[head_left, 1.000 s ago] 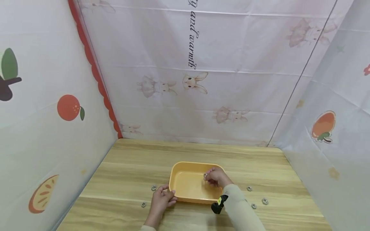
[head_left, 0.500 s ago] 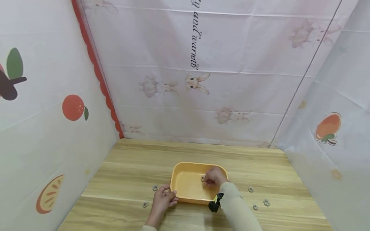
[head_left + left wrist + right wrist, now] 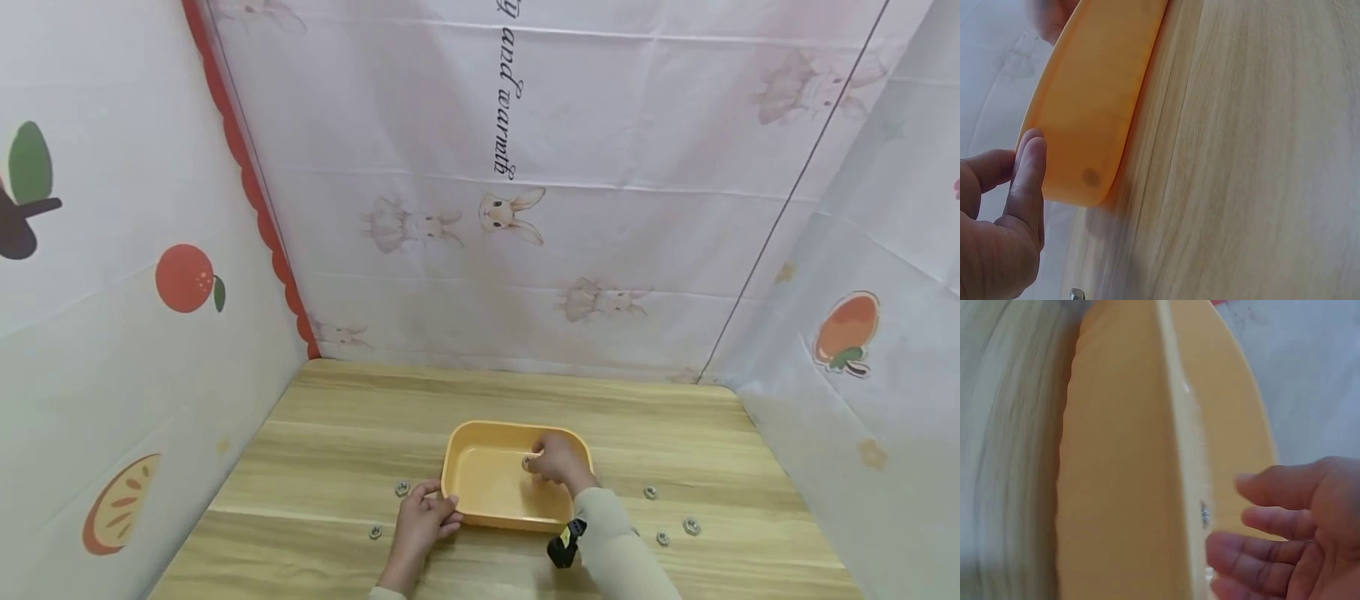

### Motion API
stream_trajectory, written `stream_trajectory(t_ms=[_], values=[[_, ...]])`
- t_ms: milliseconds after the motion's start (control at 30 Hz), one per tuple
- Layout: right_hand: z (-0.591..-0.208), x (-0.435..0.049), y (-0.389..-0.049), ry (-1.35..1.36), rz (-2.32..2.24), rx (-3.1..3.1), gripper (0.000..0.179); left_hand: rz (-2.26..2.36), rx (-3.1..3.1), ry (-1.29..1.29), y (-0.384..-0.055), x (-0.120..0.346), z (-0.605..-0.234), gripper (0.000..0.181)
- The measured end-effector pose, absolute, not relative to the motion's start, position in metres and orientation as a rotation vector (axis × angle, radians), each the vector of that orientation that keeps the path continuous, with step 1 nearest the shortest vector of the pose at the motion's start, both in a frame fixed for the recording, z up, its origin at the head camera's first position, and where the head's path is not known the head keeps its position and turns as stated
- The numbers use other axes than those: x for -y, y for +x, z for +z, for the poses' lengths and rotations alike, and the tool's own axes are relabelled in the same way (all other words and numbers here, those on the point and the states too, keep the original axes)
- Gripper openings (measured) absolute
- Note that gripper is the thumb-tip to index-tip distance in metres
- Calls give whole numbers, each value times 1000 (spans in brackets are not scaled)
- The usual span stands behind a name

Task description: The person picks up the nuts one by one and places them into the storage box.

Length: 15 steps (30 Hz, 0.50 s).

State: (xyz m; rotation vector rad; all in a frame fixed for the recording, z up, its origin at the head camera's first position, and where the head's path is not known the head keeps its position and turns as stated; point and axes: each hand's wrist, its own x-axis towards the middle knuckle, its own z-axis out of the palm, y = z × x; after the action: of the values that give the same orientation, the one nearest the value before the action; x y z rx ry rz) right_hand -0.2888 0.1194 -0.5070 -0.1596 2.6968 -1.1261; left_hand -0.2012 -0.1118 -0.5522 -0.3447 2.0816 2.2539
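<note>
A yellow rectangular plastic tray (image 3: 495,522) stands on the wooden table. My left hand (image 3: 422,523) holds its near left corner, thumb on the outer wall and other fingers at the rim, as the left wrist view (image 3: 1007,225) shows. Inside the tray, toward its right side, is my right hand (image 3: 558,461). Its fingers are spread apart in the right wrist view (image 3: 1285,531), with nothing between them. A metal hex nut (image 3: 527,463) lies on the tray floor by the fingertips. The same nut (image 3: 1205,514) shows partly behind the rim in the right wrist view.
Two nuts lie left of the tray, a farther nut (image 3: 402,488) and a nearer nut (image 3: 375,532). Several more, among them a larger nut (image 3: 692,526), lie right of it. Printed cloth walls (image 3: 450,333) border the table at the back and sides.
My right hand has lowered the nut to the tray floor and let go of it, its fingers coming apart. My left hand has stayed at the tray's corner.
</note>
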Motion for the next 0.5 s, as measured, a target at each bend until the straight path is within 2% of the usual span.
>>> stream_trajectory(t_ms=[133,233,500], values=[[-493,-120,-275,-510,-680,-2935,46,2252,-2086,-337,-200,113,-550,52],[-491,-123,-268,-571,-569,-2969,58,2246,-2084,-339,-199,113,-550,53],[-492,-130,-262,-594,-574,-3003,56,2229,-2100,-368,-198,111,-549,52]])
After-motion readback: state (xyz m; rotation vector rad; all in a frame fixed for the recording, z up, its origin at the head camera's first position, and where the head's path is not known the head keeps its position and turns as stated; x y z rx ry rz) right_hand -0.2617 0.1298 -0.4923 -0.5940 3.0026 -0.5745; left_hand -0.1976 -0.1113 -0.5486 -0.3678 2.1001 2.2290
